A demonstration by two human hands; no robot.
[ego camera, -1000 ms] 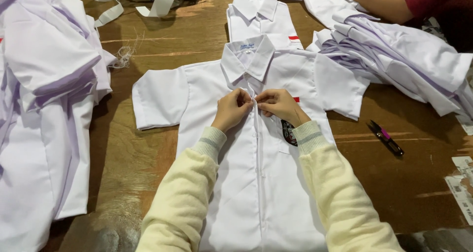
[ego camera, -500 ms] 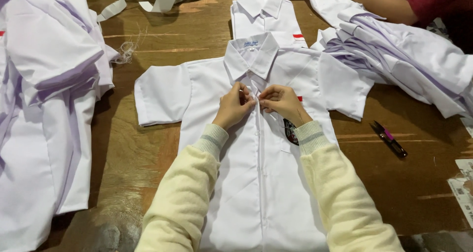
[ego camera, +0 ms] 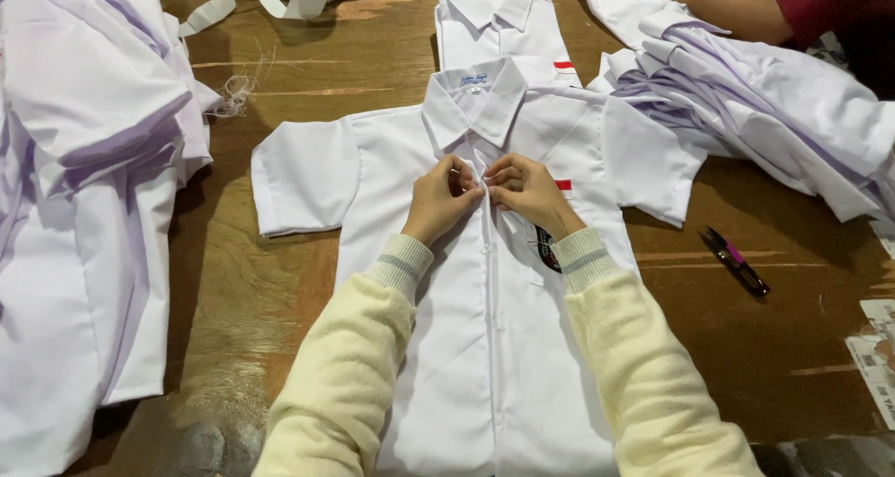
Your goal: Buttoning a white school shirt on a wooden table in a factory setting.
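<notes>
Bare worktop open left of the spread shirt, hemmed by shirt piles; thread snips lying right.

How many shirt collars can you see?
2: one on the white shirt under the left hand and right hand, one on the folded shirt behind it. The piles may hide more.

Left hand: palm down, fingers curled, thumb and forefinger pinched, tips meeting the right hand. Right hand: likewise curled and pinching. Both forearms: cream sleeves with ribbed cuffs, converging from the lower frame.
</notes>
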